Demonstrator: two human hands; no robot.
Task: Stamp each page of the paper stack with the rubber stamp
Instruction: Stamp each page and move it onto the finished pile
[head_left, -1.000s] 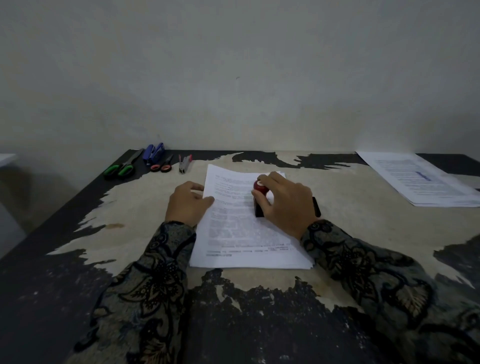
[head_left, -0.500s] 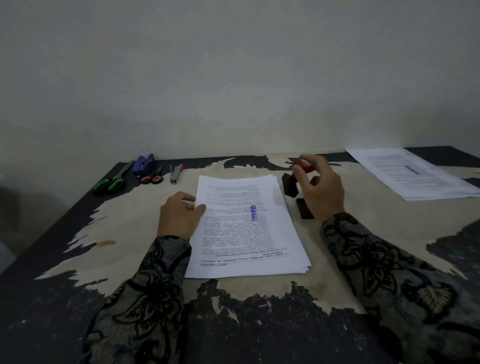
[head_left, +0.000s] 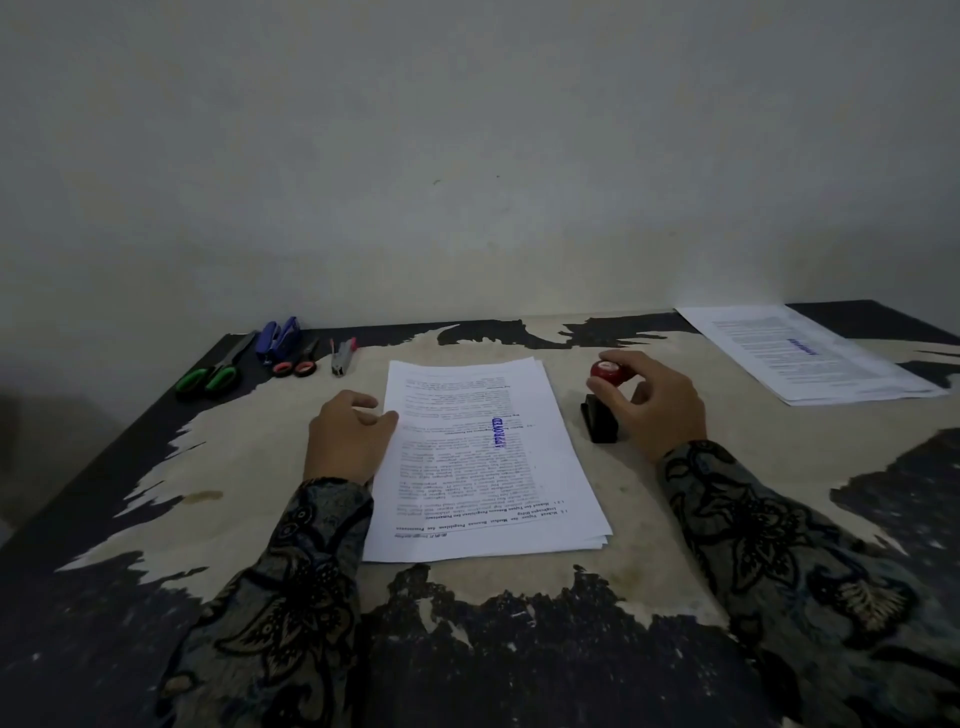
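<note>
A stack of printed white pages (head_left: 483, 462) lies in the middle of the worn table (head_left: 649, 519). Its top page carries a blue stamp mark (head_left: 498, 433). My left hand (head_left: 349, 436) rests at the stack's left edge, fingers loosely curled, fingertips touching the paper. To the right of the stack, my right hand (head_left: 652, 402) grips the red knob of the rubber stamp (head_left: 606, 372). The stamp's black base (head_left: 600, 418) sits on the table beside the paper.
A second pile of stamped pages (head_left: 802, 353) lies at the table's far right. At the far left are green-handled scissors (head_left: 210, 375), a blue stapler (head_left: 280, 338), small red-handled scissors (head_left: 298, 364) and a grey staple remover (head_left: 343, 356). The wall stands right behind the table.
My right hand lifted the stamp off the top page, leaving a blue mark, carried it right and set it down on the table beside the stack. My left hand stayed at the paper's edge.
</note>
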